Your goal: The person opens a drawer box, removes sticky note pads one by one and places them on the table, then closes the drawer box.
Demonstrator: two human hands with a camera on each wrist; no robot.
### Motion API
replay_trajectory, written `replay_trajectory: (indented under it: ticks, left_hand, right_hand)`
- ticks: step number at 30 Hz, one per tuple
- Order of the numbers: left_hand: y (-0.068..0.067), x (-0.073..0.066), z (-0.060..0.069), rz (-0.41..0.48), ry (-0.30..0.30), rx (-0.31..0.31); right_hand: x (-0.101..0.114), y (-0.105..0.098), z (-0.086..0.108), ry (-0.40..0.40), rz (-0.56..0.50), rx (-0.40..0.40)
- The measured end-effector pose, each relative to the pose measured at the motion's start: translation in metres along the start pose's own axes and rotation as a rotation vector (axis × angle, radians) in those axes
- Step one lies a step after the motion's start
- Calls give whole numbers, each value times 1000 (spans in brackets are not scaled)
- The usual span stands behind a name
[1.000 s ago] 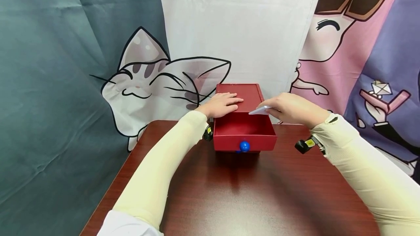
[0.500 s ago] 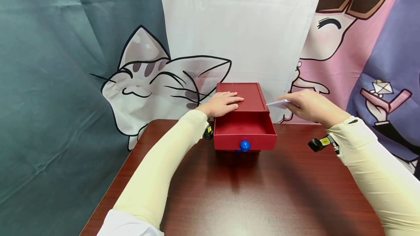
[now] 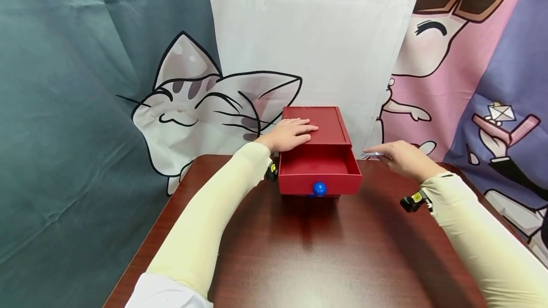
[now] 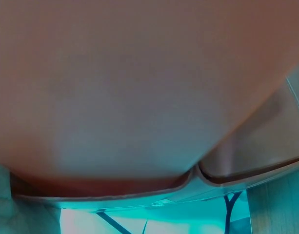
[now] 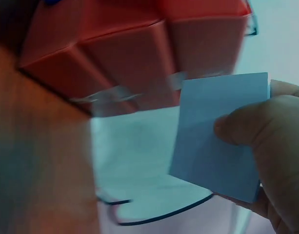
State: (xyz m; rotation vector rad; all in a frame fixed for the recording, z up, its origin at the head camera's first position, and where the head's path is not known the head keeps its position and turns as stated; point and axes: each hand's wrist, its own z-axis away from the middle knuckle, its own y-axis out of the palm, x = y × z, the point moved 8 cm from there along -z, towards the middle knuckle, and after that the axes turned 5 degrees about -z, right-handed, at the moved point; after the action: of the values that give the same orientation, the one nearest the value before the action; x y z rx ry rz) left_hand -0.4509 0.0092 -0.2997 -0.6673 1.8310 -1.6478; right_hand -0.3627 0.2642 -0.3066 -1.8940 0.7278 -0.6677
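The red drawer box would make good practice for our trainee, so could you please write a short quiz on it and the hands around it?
1. True or false: the drawer stands open.
2. The left hand rests on: A) the tabletop; B) the blue knob; C) the box's top.
3. Which hand holds the flat card?

Key: 1. True. 2. C. 3. The right hand.

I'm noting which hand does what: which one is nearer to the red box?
The left hand is nearer: it rests on top of the red box. The right hand is off to the box's right, pinching a thin card.
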Motion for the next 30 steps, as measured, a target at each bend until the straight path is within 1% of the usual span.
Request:
replay_trajectory:
  ticks: [4, 7, 12, 14, 16, 19, 23, 26, 30]
  left_hand:
    - [0, 0, 1, 13, -4, -1]
    - [-1, 0, 2, 18, -7, -5]
    - [0, -1, 2, 16, -6, -5]
    - [0, -1, 2, 15, -7, -6]
    - [0, -1, 2, 14, -7, -11]
    - [-1, -1, 2, 18, -7, -18]
    - [-1, -1, 2, 18, -5, -22]
    - [0, -1, 2, 19, -3, -21]
    - [-1, -1, 3, 25, -1, -22]
  right_hand:
    - [-14, 28, 12, 0, -9, -25]
    - [-23, 49, 20, 17, 2, -48]
    - [-34, 78, 35, 115, 30, -84]
    - [-36, 89, 40, 154, 44, -85]
    - [-37, 99, 44, 177, 59, -83]
    - [-38, 111, 47, 200, 78, -69]
    - [-36, 122, 50, 212, 89, -43]
    - [-32, 128, 53, 202, 72, -25]
    - [-30, 135, 58, 205, 29, -27]
